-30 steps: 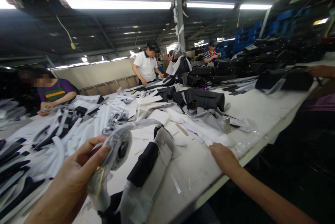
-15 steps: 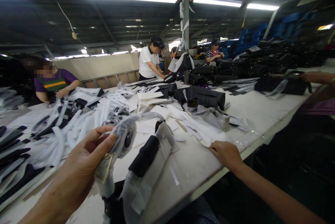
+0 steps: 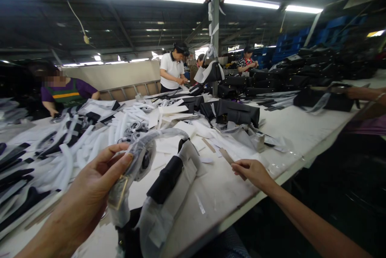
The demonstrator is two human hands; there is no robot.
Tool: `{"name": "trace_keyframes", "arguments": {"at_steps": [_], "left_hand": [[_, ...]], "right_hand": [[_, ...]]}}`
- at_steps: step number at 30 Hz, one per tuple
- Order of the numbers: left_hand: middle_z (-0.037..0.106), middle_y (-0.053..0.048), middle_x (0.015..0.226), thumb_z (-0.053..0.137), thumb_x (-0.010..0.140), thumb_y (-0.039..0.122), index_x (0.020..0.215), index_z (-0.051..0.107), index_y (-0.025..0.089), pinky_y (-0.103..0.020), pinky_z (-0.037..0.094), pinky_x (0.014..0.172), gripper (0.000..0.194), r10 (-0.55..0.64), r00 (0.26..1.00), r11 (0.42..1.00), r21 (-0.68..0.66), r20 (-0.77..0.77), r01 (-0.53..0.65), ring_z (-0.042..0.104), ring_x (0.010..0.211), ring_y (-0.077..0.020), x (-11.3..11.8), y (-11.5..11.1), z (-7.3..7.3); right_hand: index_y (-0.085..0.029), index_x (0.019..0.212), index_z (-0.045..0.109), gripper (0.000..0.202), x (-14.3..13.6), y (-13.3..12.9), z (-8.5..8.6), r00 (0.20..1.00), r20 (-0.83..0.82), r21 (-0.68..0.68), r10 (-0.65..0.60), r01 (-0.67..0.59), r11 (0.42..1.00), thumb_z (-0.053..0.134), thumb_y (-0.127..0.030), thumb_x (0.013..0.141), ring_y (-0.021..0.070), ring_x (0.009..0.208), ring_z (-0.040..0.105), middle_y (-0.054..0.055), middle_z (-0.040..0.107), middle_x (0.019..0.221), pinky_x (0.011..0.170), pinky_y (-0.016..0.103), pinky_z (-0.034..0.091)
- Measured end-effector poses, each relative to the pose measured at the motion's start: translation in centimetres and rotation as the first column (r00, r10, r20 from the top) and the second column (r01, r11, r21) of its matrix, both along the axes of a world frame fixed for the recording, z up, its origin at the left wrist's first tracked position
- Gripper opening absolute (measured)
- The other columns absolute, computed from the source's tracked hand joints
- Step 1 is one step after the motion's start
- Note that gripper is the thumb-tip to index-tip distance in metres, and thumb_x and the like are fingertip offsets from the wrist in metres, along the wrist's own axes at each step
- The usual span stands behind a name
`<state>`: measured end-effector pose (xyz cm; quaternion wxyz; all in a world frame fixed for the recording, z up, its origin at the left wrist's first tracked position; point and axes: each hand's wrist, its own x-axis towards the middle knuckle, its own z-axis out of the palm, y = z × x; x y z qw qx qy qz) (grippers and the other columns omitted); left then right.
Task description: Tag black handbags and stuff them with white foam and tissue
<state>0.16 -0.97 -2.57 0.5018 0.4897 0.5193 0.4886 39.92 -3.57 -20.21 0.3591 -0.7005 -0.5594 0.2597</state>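
My left hand (image 3: 105, 173) pinches a wrapped strap (image 3: 141, 143) between thumb and fingers, with a gold-coloured buckle showing through the clear wrap. The strap arches over to a black bag (image 3: 165, 181) that stands tilted at the table's near side, partly covered in white wrapping. To the right of the bag, my right hand (image 3: 253, 173) is closed on a thin brown strip (image 3: 226, 155), just above the white tabletop.
White wrapped tubes (image 3: 98, 145) and black straps are heaped at left. Black bags (image 3: 238, 112) and paper lie mid-table, near a metal post (image 3: 215, 17). Several people work around the table; an arm at far right touches another black bag (image 3: 324, 99).
My right hand has moved slightly left and now shows a brown strip in its fingers. My left hand has barely shifted. The person in white has raised their hands.
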Motion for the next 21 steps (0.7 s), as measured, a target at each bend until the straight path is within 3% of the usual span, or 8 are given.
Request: {"name": "trace_keyframes", "arguments": {"at_steps": [4, 9, 13, 18, 21], "left_hand": [[0.074, 0.000, 0.092, 0.088, 0.062, 0.051, 0.116, 0.061, 0.027, -0.022, 0.056, 0.063, 0.065, -0.036, 0.999, 0.999, -0.001, 0.014, 0.036, 0.070, 0.073, -0.0165, -0.1, 0.2, -0.1], [0.073, 0.002, 0.091, 0.084, 0.072, 0.047, 0.112, 0.059, 0.027, -0.021, 0.054, 0.067, 0.051, -0.100, 0.995, 0.995, 0.011, 0.021, 0.099, 0.068, 0.072, -0.0130, 0.1, 0.1, 0.1], [0.073, 0.001, 0.090, 0.084, 0.070, 0.048, 0.108, 0.060, 0.025, -0.021, 0.053, 0.065, 0.051, -0.108, 0.993, 0.993, 0.059, 0.040, 0.106, 0.067, 0.071, -0.0128, 0.2, -0.2, 0.3], [0.072, 0.000, 0.089, 0.081, 0.074, 0.048, 0.105, 0.060, 0.023, -0.020, 0.049, 0.060, 0.045, -0.160, 0.987, 0.985, 0.074, 0.033, 0.157, 0.063, 0.066, -0.0112, 0.4, -0.5, 0.6], [0.073, 0.000, 0.089, 0.081, 0.074, 0.048, 0.105, 0.060, 0.022, -0.020, 0.048, 0.062, 0.045, -0.171, 0.985, 0.982, 0.088, 0.029, 0.168, 0.063, 0.069, -0.0118, 0.4, -0.7, 0.7]], "right_hand": [[-0.012, 0.095, 0.076, 0.063, -2.3, 0.0, 1.7, 0.964, -0.250, 0.003, 0.087, -0.089, 0.996, 0.058, -0.070, 0.079, 0.0198, 0.066, 0.068, 0.011, 0.076, 0.081, 0.057, 0.030, 0.051], [-0.012, 0.093, 0.075, 0.050, -6.0, -0.5, 5.2, 0.845, -0.474, 0.041, 0.248, -0.260, 0.965, 0.066, -0.060, 0.084, 0.0154, 0.064, 0.064, 0.008, 0.073, 0.078, 0.056, 0.026, 0.049], [-0.014, 0.076, 0.071, 0.043, -9.2, -0.6, 8.0, 0.783, -0.518, 0.082, 0.345, -0.356, 0.931, 0.071, -0.056, 0.082, 0.0122, 0.054, 0.059, 0.003, 0.067, 0.062, 0.051, 0.023, 0.043], [-0.015, 0.074, 0.070, 0.042, -12.7, -0.1, 11.0, 0.644, -0.514, 0.231, 0.566, -0.532, 0.815, 0.067, -0.056, 0.086, 0.0127, 0.060, 0.061, 0.004, 0.069, 0.071, 0.057, 0.023, 0.046], [-0.016, 0.074, 0.072, 0.043, -14.4, 0.6, 12.1, 0.642, -0.461, 0.250, 0.612, -0.568, 0.784, 0.064, -0.056, 0.088, 0.0118, 0.058, 0.057, 0.003, 0.066, 0.066, 0.054, 0.022, 0.043]]}}
